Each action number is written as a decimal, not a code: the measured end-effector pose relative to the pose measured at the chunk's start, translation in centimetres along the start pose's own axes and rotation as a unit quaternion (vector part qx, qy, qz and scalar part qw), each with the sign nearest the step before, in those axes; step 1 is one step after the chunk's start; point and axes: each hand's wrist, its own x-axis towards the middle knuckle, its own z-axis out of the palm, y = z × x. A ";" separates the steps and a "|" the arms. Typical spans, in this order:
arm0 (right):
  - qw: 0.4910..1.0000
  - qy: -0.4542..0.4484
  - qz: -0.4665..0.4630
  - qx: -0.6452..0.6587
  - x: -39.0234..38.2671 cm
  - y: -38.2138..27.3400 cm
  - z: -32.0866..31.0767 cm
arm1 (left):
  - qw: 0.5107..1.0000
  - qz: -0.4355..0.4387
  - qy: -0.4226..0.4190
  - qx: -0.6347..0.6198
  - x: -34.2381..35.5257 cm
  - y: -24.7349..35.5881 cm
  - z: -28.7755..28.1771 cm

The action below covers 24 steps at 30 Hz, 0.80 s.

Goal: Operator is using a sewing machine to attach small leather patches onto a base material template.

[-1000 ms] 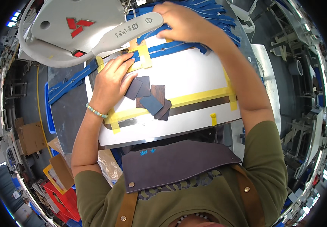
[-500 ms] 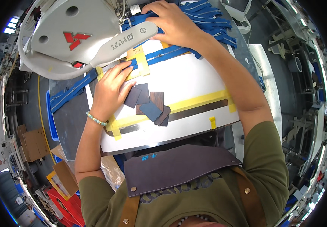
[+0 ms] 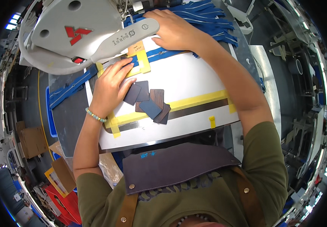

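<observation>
My left hand (image 3: 112, 85) lies with fingers stretched out on the yellow-taped guide (image 3: 143, 64), its fingertips at a blue zipper (image 3: 158, 55) that runs through the guide under the sewing machine (image 3: 76, 36). My right hand (image 3: 175, 32) reaches over the far side of the work plate, beside the machine's pale grey arm-like cover (image 3: 125, 37). Its thumb stands apart from the fingers, and the fingertips are partly hidden behind that cover. Several blue zippers (image 3: 205, 17) are heaped beyond and right of this hand. More zipper strip (image 3: 72, 87) trails off left.
Several dark sample cards (image 3: 151, 108) lie fanned on the white plate (image 3: 194, 79) near my left thumb. Yellow tape (image 3: 197, 101) runs along its front. A blue bin (image 3: 51, 117) stands left of the table, with cardboard boxes (image 3: 32, 140) on the floor beyond.
My right hand has shifted slightly nearer, and its fingers are drawn back toward the palm side. The left hand stays almost in place on the guide. The view has tilted slightly.
</observation>
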 end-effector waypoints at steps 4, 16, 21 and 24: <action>0.991 0.010 -0.052 0.124 1.5 0.5 -3.4 | 1.000 0.014 0.004 0.022 0.1 0.2 0.0; 0.928 -0.313 0.041 0.199 1.3 -3.0 -5.9 | 0.995 0.049 0.037 0.082 -0.4 -0.5 0.6; 0.903 -0.349 0.061 0.243 1.4 -2.8 -5.4 | 0.992 0.037 0.030 0.120 -0.4 0.1 0.9; 0.889 -0.367 0.084 0.261 1.9 -2.9 -6.0 | 0.992 0.042 0.037 0.110 -0.5 -0.1 0.9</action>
